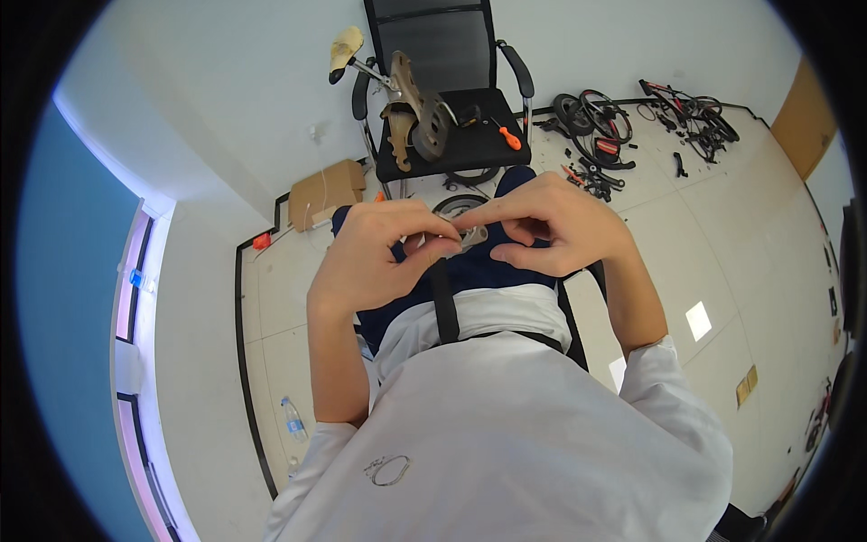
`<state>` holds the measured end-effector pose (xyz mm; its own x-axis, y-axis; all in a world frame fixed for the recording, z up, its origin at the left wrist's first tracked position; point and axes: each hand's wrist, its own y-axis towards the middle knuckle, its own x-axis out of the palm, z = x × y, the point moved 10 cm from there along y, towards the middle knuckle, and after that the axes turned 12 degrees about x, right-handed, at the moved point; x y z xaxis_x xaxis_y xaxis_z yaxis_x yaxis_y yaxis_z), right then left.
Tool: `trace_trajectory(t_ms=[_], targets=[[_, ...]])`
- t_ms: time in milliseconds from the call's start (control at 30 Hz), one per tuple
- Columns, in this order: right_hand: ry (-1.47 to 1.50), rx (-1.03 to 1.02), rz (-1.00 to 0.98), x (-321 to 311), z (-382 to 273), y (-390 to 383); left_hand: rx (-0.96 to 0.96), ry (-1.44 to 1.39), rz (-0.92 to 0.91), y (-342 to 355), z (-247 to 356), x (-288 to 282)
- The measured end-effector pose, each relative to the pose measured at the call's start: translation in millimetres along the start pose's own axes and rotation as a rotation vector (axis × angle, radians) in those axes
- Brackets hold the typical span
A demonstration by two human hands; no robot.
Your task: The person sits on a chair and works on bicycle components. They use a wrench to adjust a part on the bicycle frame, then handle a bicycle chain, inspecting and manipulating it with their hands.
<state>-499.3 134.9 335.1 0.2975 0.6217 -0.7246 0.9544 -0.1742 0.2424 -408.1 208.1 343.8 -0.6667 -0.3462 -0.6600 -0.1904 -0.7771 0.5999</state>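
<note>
Right, so the left hand [384, 248] is pinching, thumb and forefinger meeting at what looks like the near end of a small grey metal part [474, 237]; exactly where they're biting is hiding behind the fingertips. The part is sitting between the two hands, above the dark trousers [433, 287], probably being kept close to the body so the eyes and both hands are sharing one spot. Across from it, the right hand [564, 221] isn't clasping anything visible: its forefinger is stretching over to the left fingertips, its thumb is standing apart, its other fingers are curling under. That looks like a steadying or probing touch, the left doing the holding.

Ahead, the office chair [415, 164] is serving as a stand. By the seat's right edge an orange-handled screwdriver [510, 138] is lying, handle toward the near right corner, seemingly for an easy reach. Over the left half, a brown frame piece [432, 135] is rising, with a tan saddle [346, 43] jutting past the left armrest. Beyond, along the floor's wall edge, bicycle parts [607, 126] are spreading out, apparently being kept out of the way.
</note>
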Motion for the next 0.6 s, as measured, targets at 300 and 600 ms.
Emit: trace_trajectory(t_ms=[300,600], targets=[[-0.079,0.085,0.164,-20.7,20.5,-0.1,0.024,0.095,0.322,-3.2,0.4,-34.7],[-0.058,0.101,0.224,-27.7,26.1,3.0,0.359,-0.312,1.13,-62.1,7.4,-92.7]])
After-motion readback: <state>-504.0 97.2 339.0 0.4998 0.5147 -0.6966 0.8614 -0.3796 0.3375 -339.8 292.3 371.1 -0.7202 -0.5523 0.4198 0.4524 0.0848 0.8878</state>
